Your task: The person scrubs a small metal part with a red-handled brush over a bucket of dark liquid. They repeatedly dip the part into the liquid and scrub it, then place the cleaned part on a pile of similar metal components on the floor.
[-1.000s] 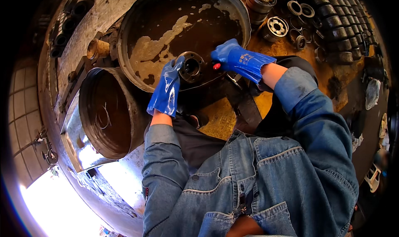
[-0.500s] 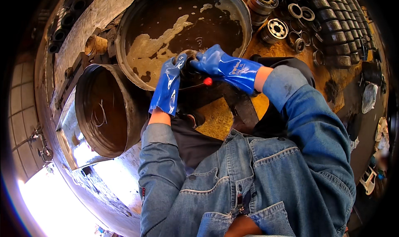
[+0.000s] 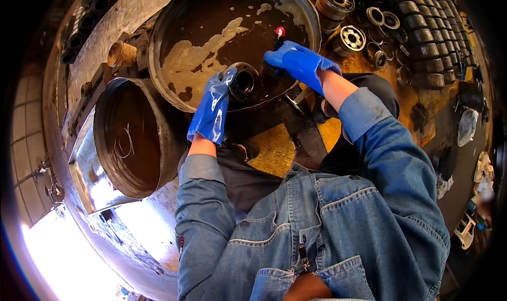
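Note:
My left hand (image 3: 216, 92), in a long blue rubber glove, grips a dark round metal part (image 3: 248, 94) with a central hole by its left side. The part is held at the near rim of a large round drum (image 3: 154, 84) of murky brown liquid. My right hand (image 3: 293, 58), gloved alike, is closed around a dark-handled tool (image 3: 279, 33) whose red end points away from me over the liquid. Most of that tool is hidden in the glove. A T-shaped metal piece (image 3: 296, 101) shows below the right glove; whether it belongs to the tool I cannot tell.
A second, tilted drum (image 3: 163, 137) with brown liquid stands at the left. A rusty can (image 3: 121, 56) sits beyond it. Metal rings and hubs (image 3: 352, 38) lie at the right, beside stacked dark cylindrical parts (image 3: 422, 34). A clear plastic bag (image 3: 467, 127) hangs far right.
My right hand has moved right, away from the metal part, and the tool's red end has swung from near me to the far side. The left hand stays nearly in place, holding the part.

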`<state>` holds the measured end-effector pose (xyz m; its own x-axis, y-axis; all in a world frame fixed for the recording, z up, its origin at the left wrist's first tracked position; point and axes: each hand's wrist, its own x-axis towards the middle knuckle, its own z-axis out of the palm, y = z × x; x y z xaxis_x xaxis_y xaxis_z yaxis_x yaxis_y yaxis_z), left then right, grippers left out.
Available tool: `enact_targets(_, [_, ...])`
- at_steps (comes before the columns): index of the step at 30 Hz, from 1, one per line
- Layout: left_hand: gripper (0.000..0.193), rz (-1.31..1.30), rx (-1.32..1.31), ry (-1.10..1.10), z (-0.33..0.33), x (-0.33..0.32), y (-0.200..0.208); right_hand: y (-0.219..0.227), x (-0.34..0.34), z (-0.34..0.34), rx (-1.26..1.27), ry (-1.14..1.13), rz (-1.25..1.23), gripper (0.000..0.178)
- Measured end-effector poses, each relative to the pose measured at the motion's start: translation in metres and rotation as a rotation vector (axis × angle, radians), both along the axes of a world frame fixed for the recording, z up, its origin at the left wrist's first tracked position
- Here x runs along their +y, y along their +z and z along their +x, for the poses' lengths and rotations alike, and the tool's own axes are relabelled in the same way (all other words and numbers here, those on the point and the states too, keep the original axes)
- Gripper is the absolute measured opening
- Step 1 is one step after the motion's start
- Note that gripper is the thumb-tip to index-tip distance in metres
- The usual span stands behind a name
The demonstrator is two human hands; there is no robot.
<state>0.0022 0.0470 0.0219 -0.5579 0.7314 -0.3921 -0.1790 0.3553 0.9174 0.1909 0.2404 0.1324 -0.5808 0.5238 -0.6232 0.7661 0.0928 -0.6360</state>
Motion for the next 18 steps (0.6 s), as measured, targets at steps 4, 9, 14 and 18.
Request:
enact_targets(4, [0.039,-0.003,-0.003,-0.009,0.001,0.001,0.004,-0.017,-0.004,0.006,-0.068,0.122,0.362,0.042])
enact_targets(9, [0.043,-0.045,0.013,-0.011,-0.002,-0.002,0.002,0.007,-0.004,0.000,0.093,0.099,-0.001,0.036])
enact_targets(14, [0.047,-0.059,0.038,-0.044,0.000,0.007,0.011,-0.086,-0.020,-0.005,0.623,0.139,-0.082,0.027])
enact_targets(18, [0.049,-0.108,0.069,-0.019,-0.008,-0.011,0.002,-0.031,-0.033,-0.022,0.227,0.320,-0.064,0.031])
